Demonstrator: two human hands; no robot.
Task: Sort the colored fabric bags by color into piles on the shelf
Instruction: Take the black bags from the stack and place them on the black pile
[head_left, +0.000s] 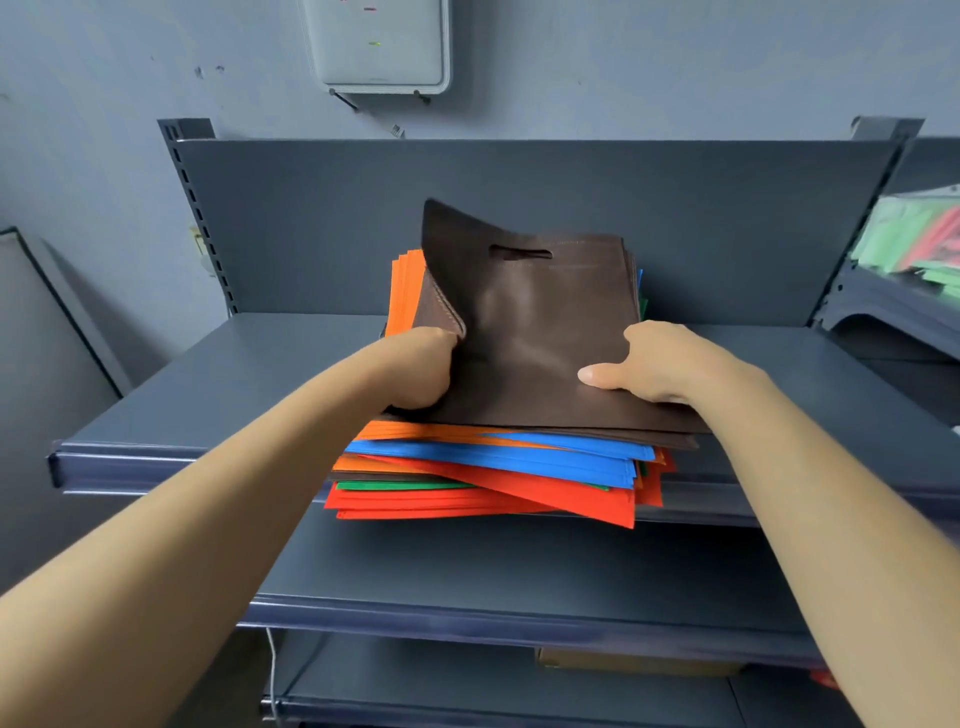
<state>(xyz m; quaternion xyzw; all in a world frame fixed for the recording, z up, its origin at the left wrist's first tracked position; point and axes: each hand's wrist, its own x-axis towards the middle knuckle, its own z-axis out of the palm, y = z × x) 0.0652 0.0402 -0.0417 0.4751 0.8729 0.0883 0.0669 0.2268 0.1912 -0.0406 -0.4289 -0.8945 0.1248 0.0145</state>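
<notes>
Left hand (422, 370) and right hand (662, 366) pinch the brown bag (535, 322) by its side edges, fingers curled round them — light, floppy cloth, seemingly — best lifted at both edges.

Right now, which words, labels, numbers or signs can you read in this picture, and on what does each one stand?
No text here can be read.
On the brown bag: faint printed lines beside the handle hole, too blurred to read.
On the white box on the wall: small coloured marks, too small to read.
On the small tag below that box: barcode-like stripes, too small to read.
</notes>
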